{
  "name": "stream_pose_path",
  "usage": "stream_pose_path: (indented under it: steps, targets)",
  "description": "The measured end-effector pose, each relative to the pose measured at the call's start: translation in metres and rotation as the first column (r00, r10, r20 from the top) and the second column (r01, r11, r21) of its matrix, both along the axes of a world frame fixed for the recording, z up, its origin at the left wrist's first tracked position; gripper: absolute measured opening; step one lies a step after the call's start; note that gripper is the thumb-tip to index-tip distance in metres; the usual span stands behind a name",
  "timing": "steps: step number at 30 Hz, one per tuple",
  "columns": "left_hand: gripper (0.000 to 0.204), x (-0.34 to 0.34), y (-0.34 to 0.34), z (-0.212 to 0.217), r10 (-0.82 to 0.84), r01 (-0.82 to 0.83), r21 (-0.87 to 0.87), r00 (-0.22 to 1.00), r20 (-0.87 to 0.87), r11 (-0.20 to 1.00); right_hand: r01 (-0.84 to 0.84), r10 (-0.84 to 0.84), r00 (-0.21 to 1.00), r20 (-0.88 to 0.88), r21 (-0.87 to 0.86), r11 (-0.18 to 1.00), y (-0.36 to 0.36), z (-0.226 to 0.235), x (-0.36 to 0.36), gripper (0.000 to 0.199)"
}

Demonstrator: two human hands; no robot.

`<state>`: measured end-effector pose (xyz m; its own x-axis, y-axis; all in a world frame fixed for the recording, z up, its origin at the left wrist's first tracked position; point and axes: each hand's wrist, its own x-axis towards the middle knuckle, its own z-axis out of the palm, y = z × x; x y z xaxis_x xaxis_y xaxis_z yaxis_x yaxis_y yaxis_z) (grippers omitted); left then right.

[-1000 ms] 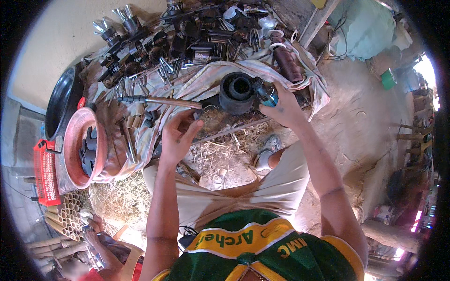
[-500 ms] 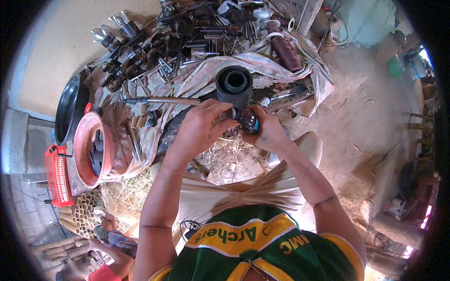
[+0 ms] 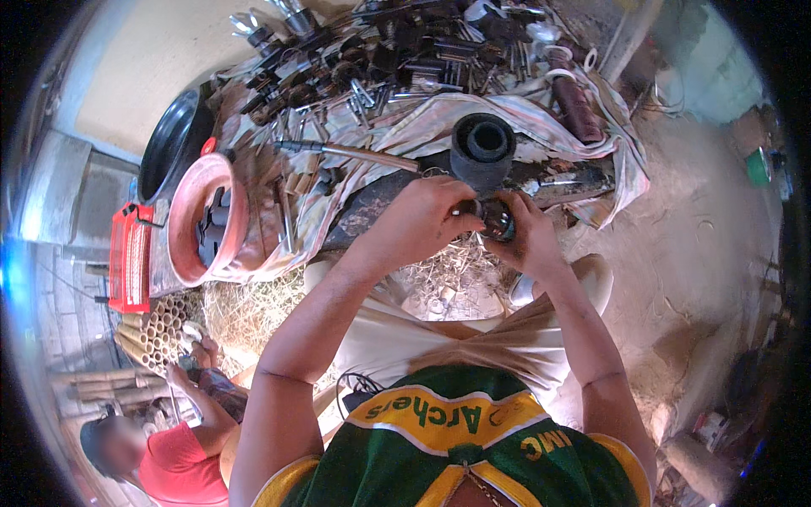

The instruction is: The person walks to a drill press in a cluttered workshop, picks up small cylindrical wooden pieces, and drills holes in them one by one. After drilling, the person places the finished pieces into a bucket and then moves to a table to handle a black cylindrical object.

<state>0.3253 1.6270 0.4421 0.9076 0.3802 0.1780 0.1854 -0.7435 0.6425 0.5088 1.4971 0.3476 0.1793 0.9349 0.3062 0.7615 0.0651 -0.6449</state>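
Observation:
My right hand (image 3: 530,232) wraps round a small, dark, glossy bottle-shaped thing (image 3: 501,221), mostly covered by fingers. At its left end, my left hand (image 3: 427,221) is closed with thumb and fingers round a dark, narrow part; whether this is a separate piece I cannot tell. Just beyond both hands stands a black round container (image 3: 483,173) with a smaller ring inside its mouth, upright on a dark board (image 3: 372,211). A long rod-like tool (image 3: 355,155) with a dark tip lies left of the container.
Many metal parts and tools (image 3: 405,63) cover a striped cloth (image 3: 422,122) at the back. A maroon roll (image 3: 579,110) lies far right. Left are a pink basin (image 3: 179,228), black basin (image 3: 165,156), red basket (image 3: 129,262) and bamboo tubes (image 3: 160,334). A person (image 3: 182,460) sits lower left.
The view has shifted, so the scene sits further right and more of the person at lower left shows. Both hands stay at the dark bottle-shaped thing, whose blue patch is now hardly visible.

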Motion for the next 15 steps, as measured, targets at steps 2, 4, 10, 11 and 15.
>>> stream_pose_path:
  steps: [2,4,10,11,15]
  targets:
    - [0.032,-0.002,0.001,-0.004,-0.073,0.071,0.054,0.997,0.033,0.996,-0.026,0.027,0.998,-0.049,0.019,0.999,0.000,0.001,0.001,0.065]
    - [0.034,-0.004,0.001,-0.006,-0.148,0.137,0.142,0.986,0.071,0.980,-0.057,0.057,0.997,-0.043,-0.002,0.998,0.000,0.002,0.002,0.066]
    - [0.031,-0.008,-0.006,0.004,-0.055,0.057,0.060,0.998,-0.032,0.997,-0.080,0.082,0.996,-0.025,0.064,0.995,-0.001,-0.002,0.005,0.069]
    - [0.034,-0.008,-0.006,0.007,-0.073,0.075,0.086,0.997,-0.026,0.993,-0.088,0.091,0.995,-0.030,0.096,0.992,0.000,-0.003,0.005,0.066]
    - [0.030,-0.006,-0.009,0.009,-0.022,0.028,0.079,0.996,-0.081,0.996,-0.071,0.069,0.997,0.021,0.085,0.994,-0.001,-0.006,0.002,0.066]
